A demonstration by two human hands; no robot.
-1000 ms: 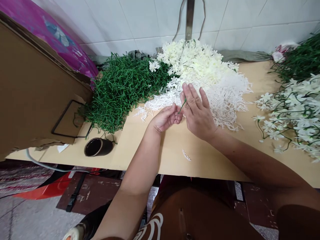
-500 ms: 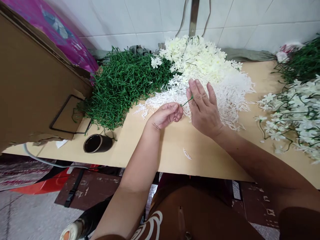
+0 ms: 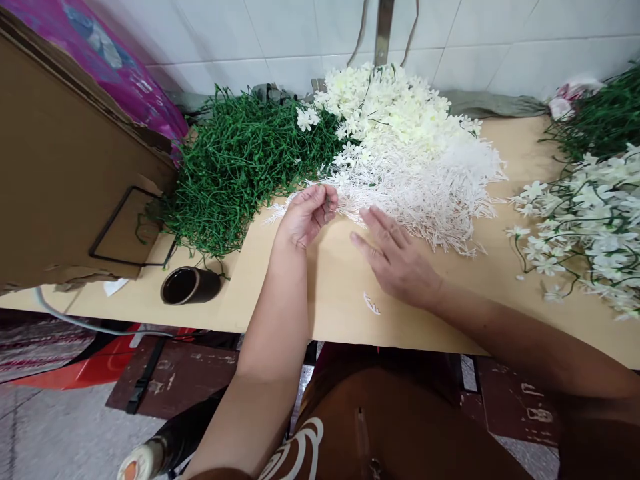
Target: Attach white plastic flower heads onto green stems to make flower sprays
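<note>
My left hand (image 3: 313, 217) is closed in a pinch at the front edge of the white stamen pile. A green plastic stem is in its fingers, mostly hidden, with only a dark bit showing. Lower and to the right, my right hand (image 3: 395, 257) hovers over the cardboard, fingers spread and slightly blurred, holding nothing. Behind both hands lies the heap of thin white stamens (image 3: 440, 200). Cream-white artificial flower heads (image 3: 387, 107) are piled against it at the back. A mound of green plastic stems (image 3: 240, 160) spreads to the left.
A dark cup (image 3: 190, 285) stands at the table's front left, near a large cardboard box (image 3: 65, 153) and a black wire frame (image 3: 117, 223). Stemmed white flowers (image 3: 595, 233) lie at the right. A loose white stamen piece (image 3: 371, 303) rests on the cardboard tabletop (image 3: 335, 313).
My hands have moved apart. The left has shifted left and slightly up, while the right has dropped down and spread its fingers, leaving the green stem.
</note>
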